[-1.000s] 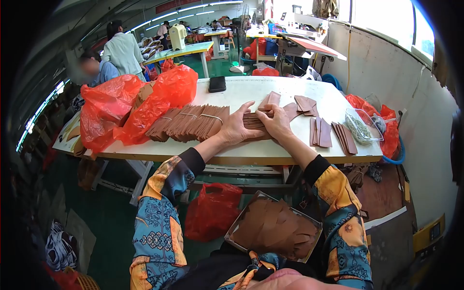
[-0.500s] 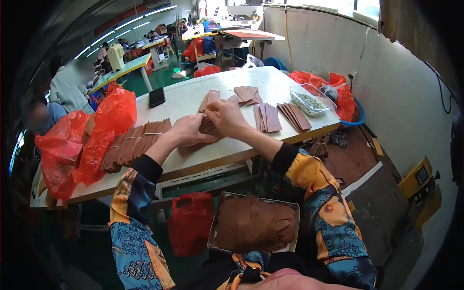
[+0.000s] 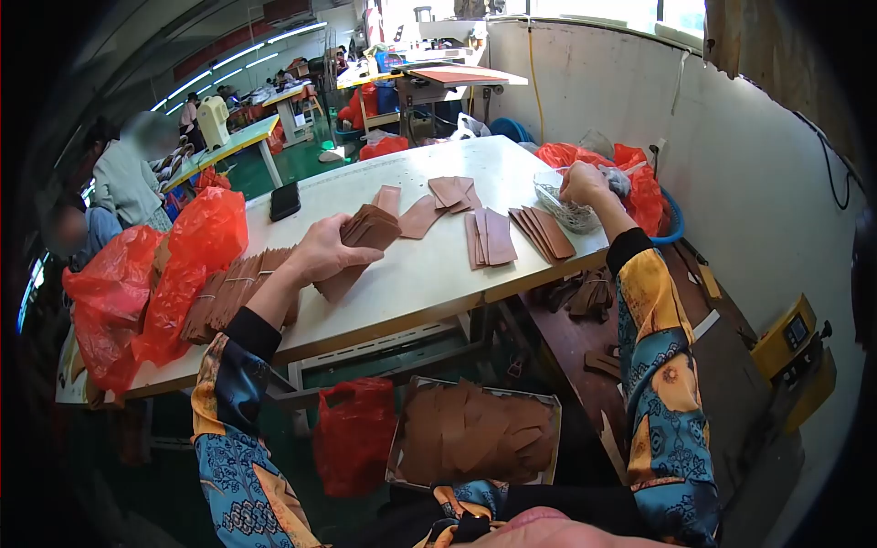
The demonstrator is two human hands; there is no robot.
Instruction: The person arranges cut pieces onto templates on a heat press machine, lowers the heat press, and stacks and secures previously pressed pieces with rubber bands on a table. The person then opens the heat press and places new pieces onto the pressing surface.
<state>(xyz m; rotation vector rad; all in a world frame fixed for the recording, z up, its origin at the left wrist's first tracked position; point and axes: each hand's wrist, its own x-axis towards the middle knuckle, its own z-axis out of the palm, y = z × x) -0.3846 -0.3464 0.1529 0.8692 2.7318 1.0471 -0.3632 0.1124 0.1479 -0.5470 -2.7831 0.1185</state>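
My left hand point(image 3: 327, 252) grips a stack of brown leather pieces point(image 3: 368, 228) just above the white tabletop, thumb on the near side. My right hand point(image 3: 585, 185) reaches over the clear plastic tray point(image 3: 551, 194) with its fingers closed together; whatever they pinch is hidden. Thin pale bands point(image 3: 574, 216) lie tangled in that tray. Between my hands, loose brown pieces point(image 3: 420, 217) and small fanned groups of leather pieces point(image 3: 491, 239) rest on the table. Left of my left hand stand banded bundles of brown pieces point(image 3: 239, 288).
A black phone point(image 3: 285, 201) lies near the table's far left edge. Red plastic bags point(image 3: 208, 237) cover the left end. Below the front edge sits a box of brown pieces point(image 3: 475, 429) beside a red bag point(image 3: 354, 434). A yellow device point(image 3: 787, 338) stands at right.
My right hand has left the stack and moved right to the plastic tray. My left hand keeps hold of the stack, now tilted up and slightly further left.
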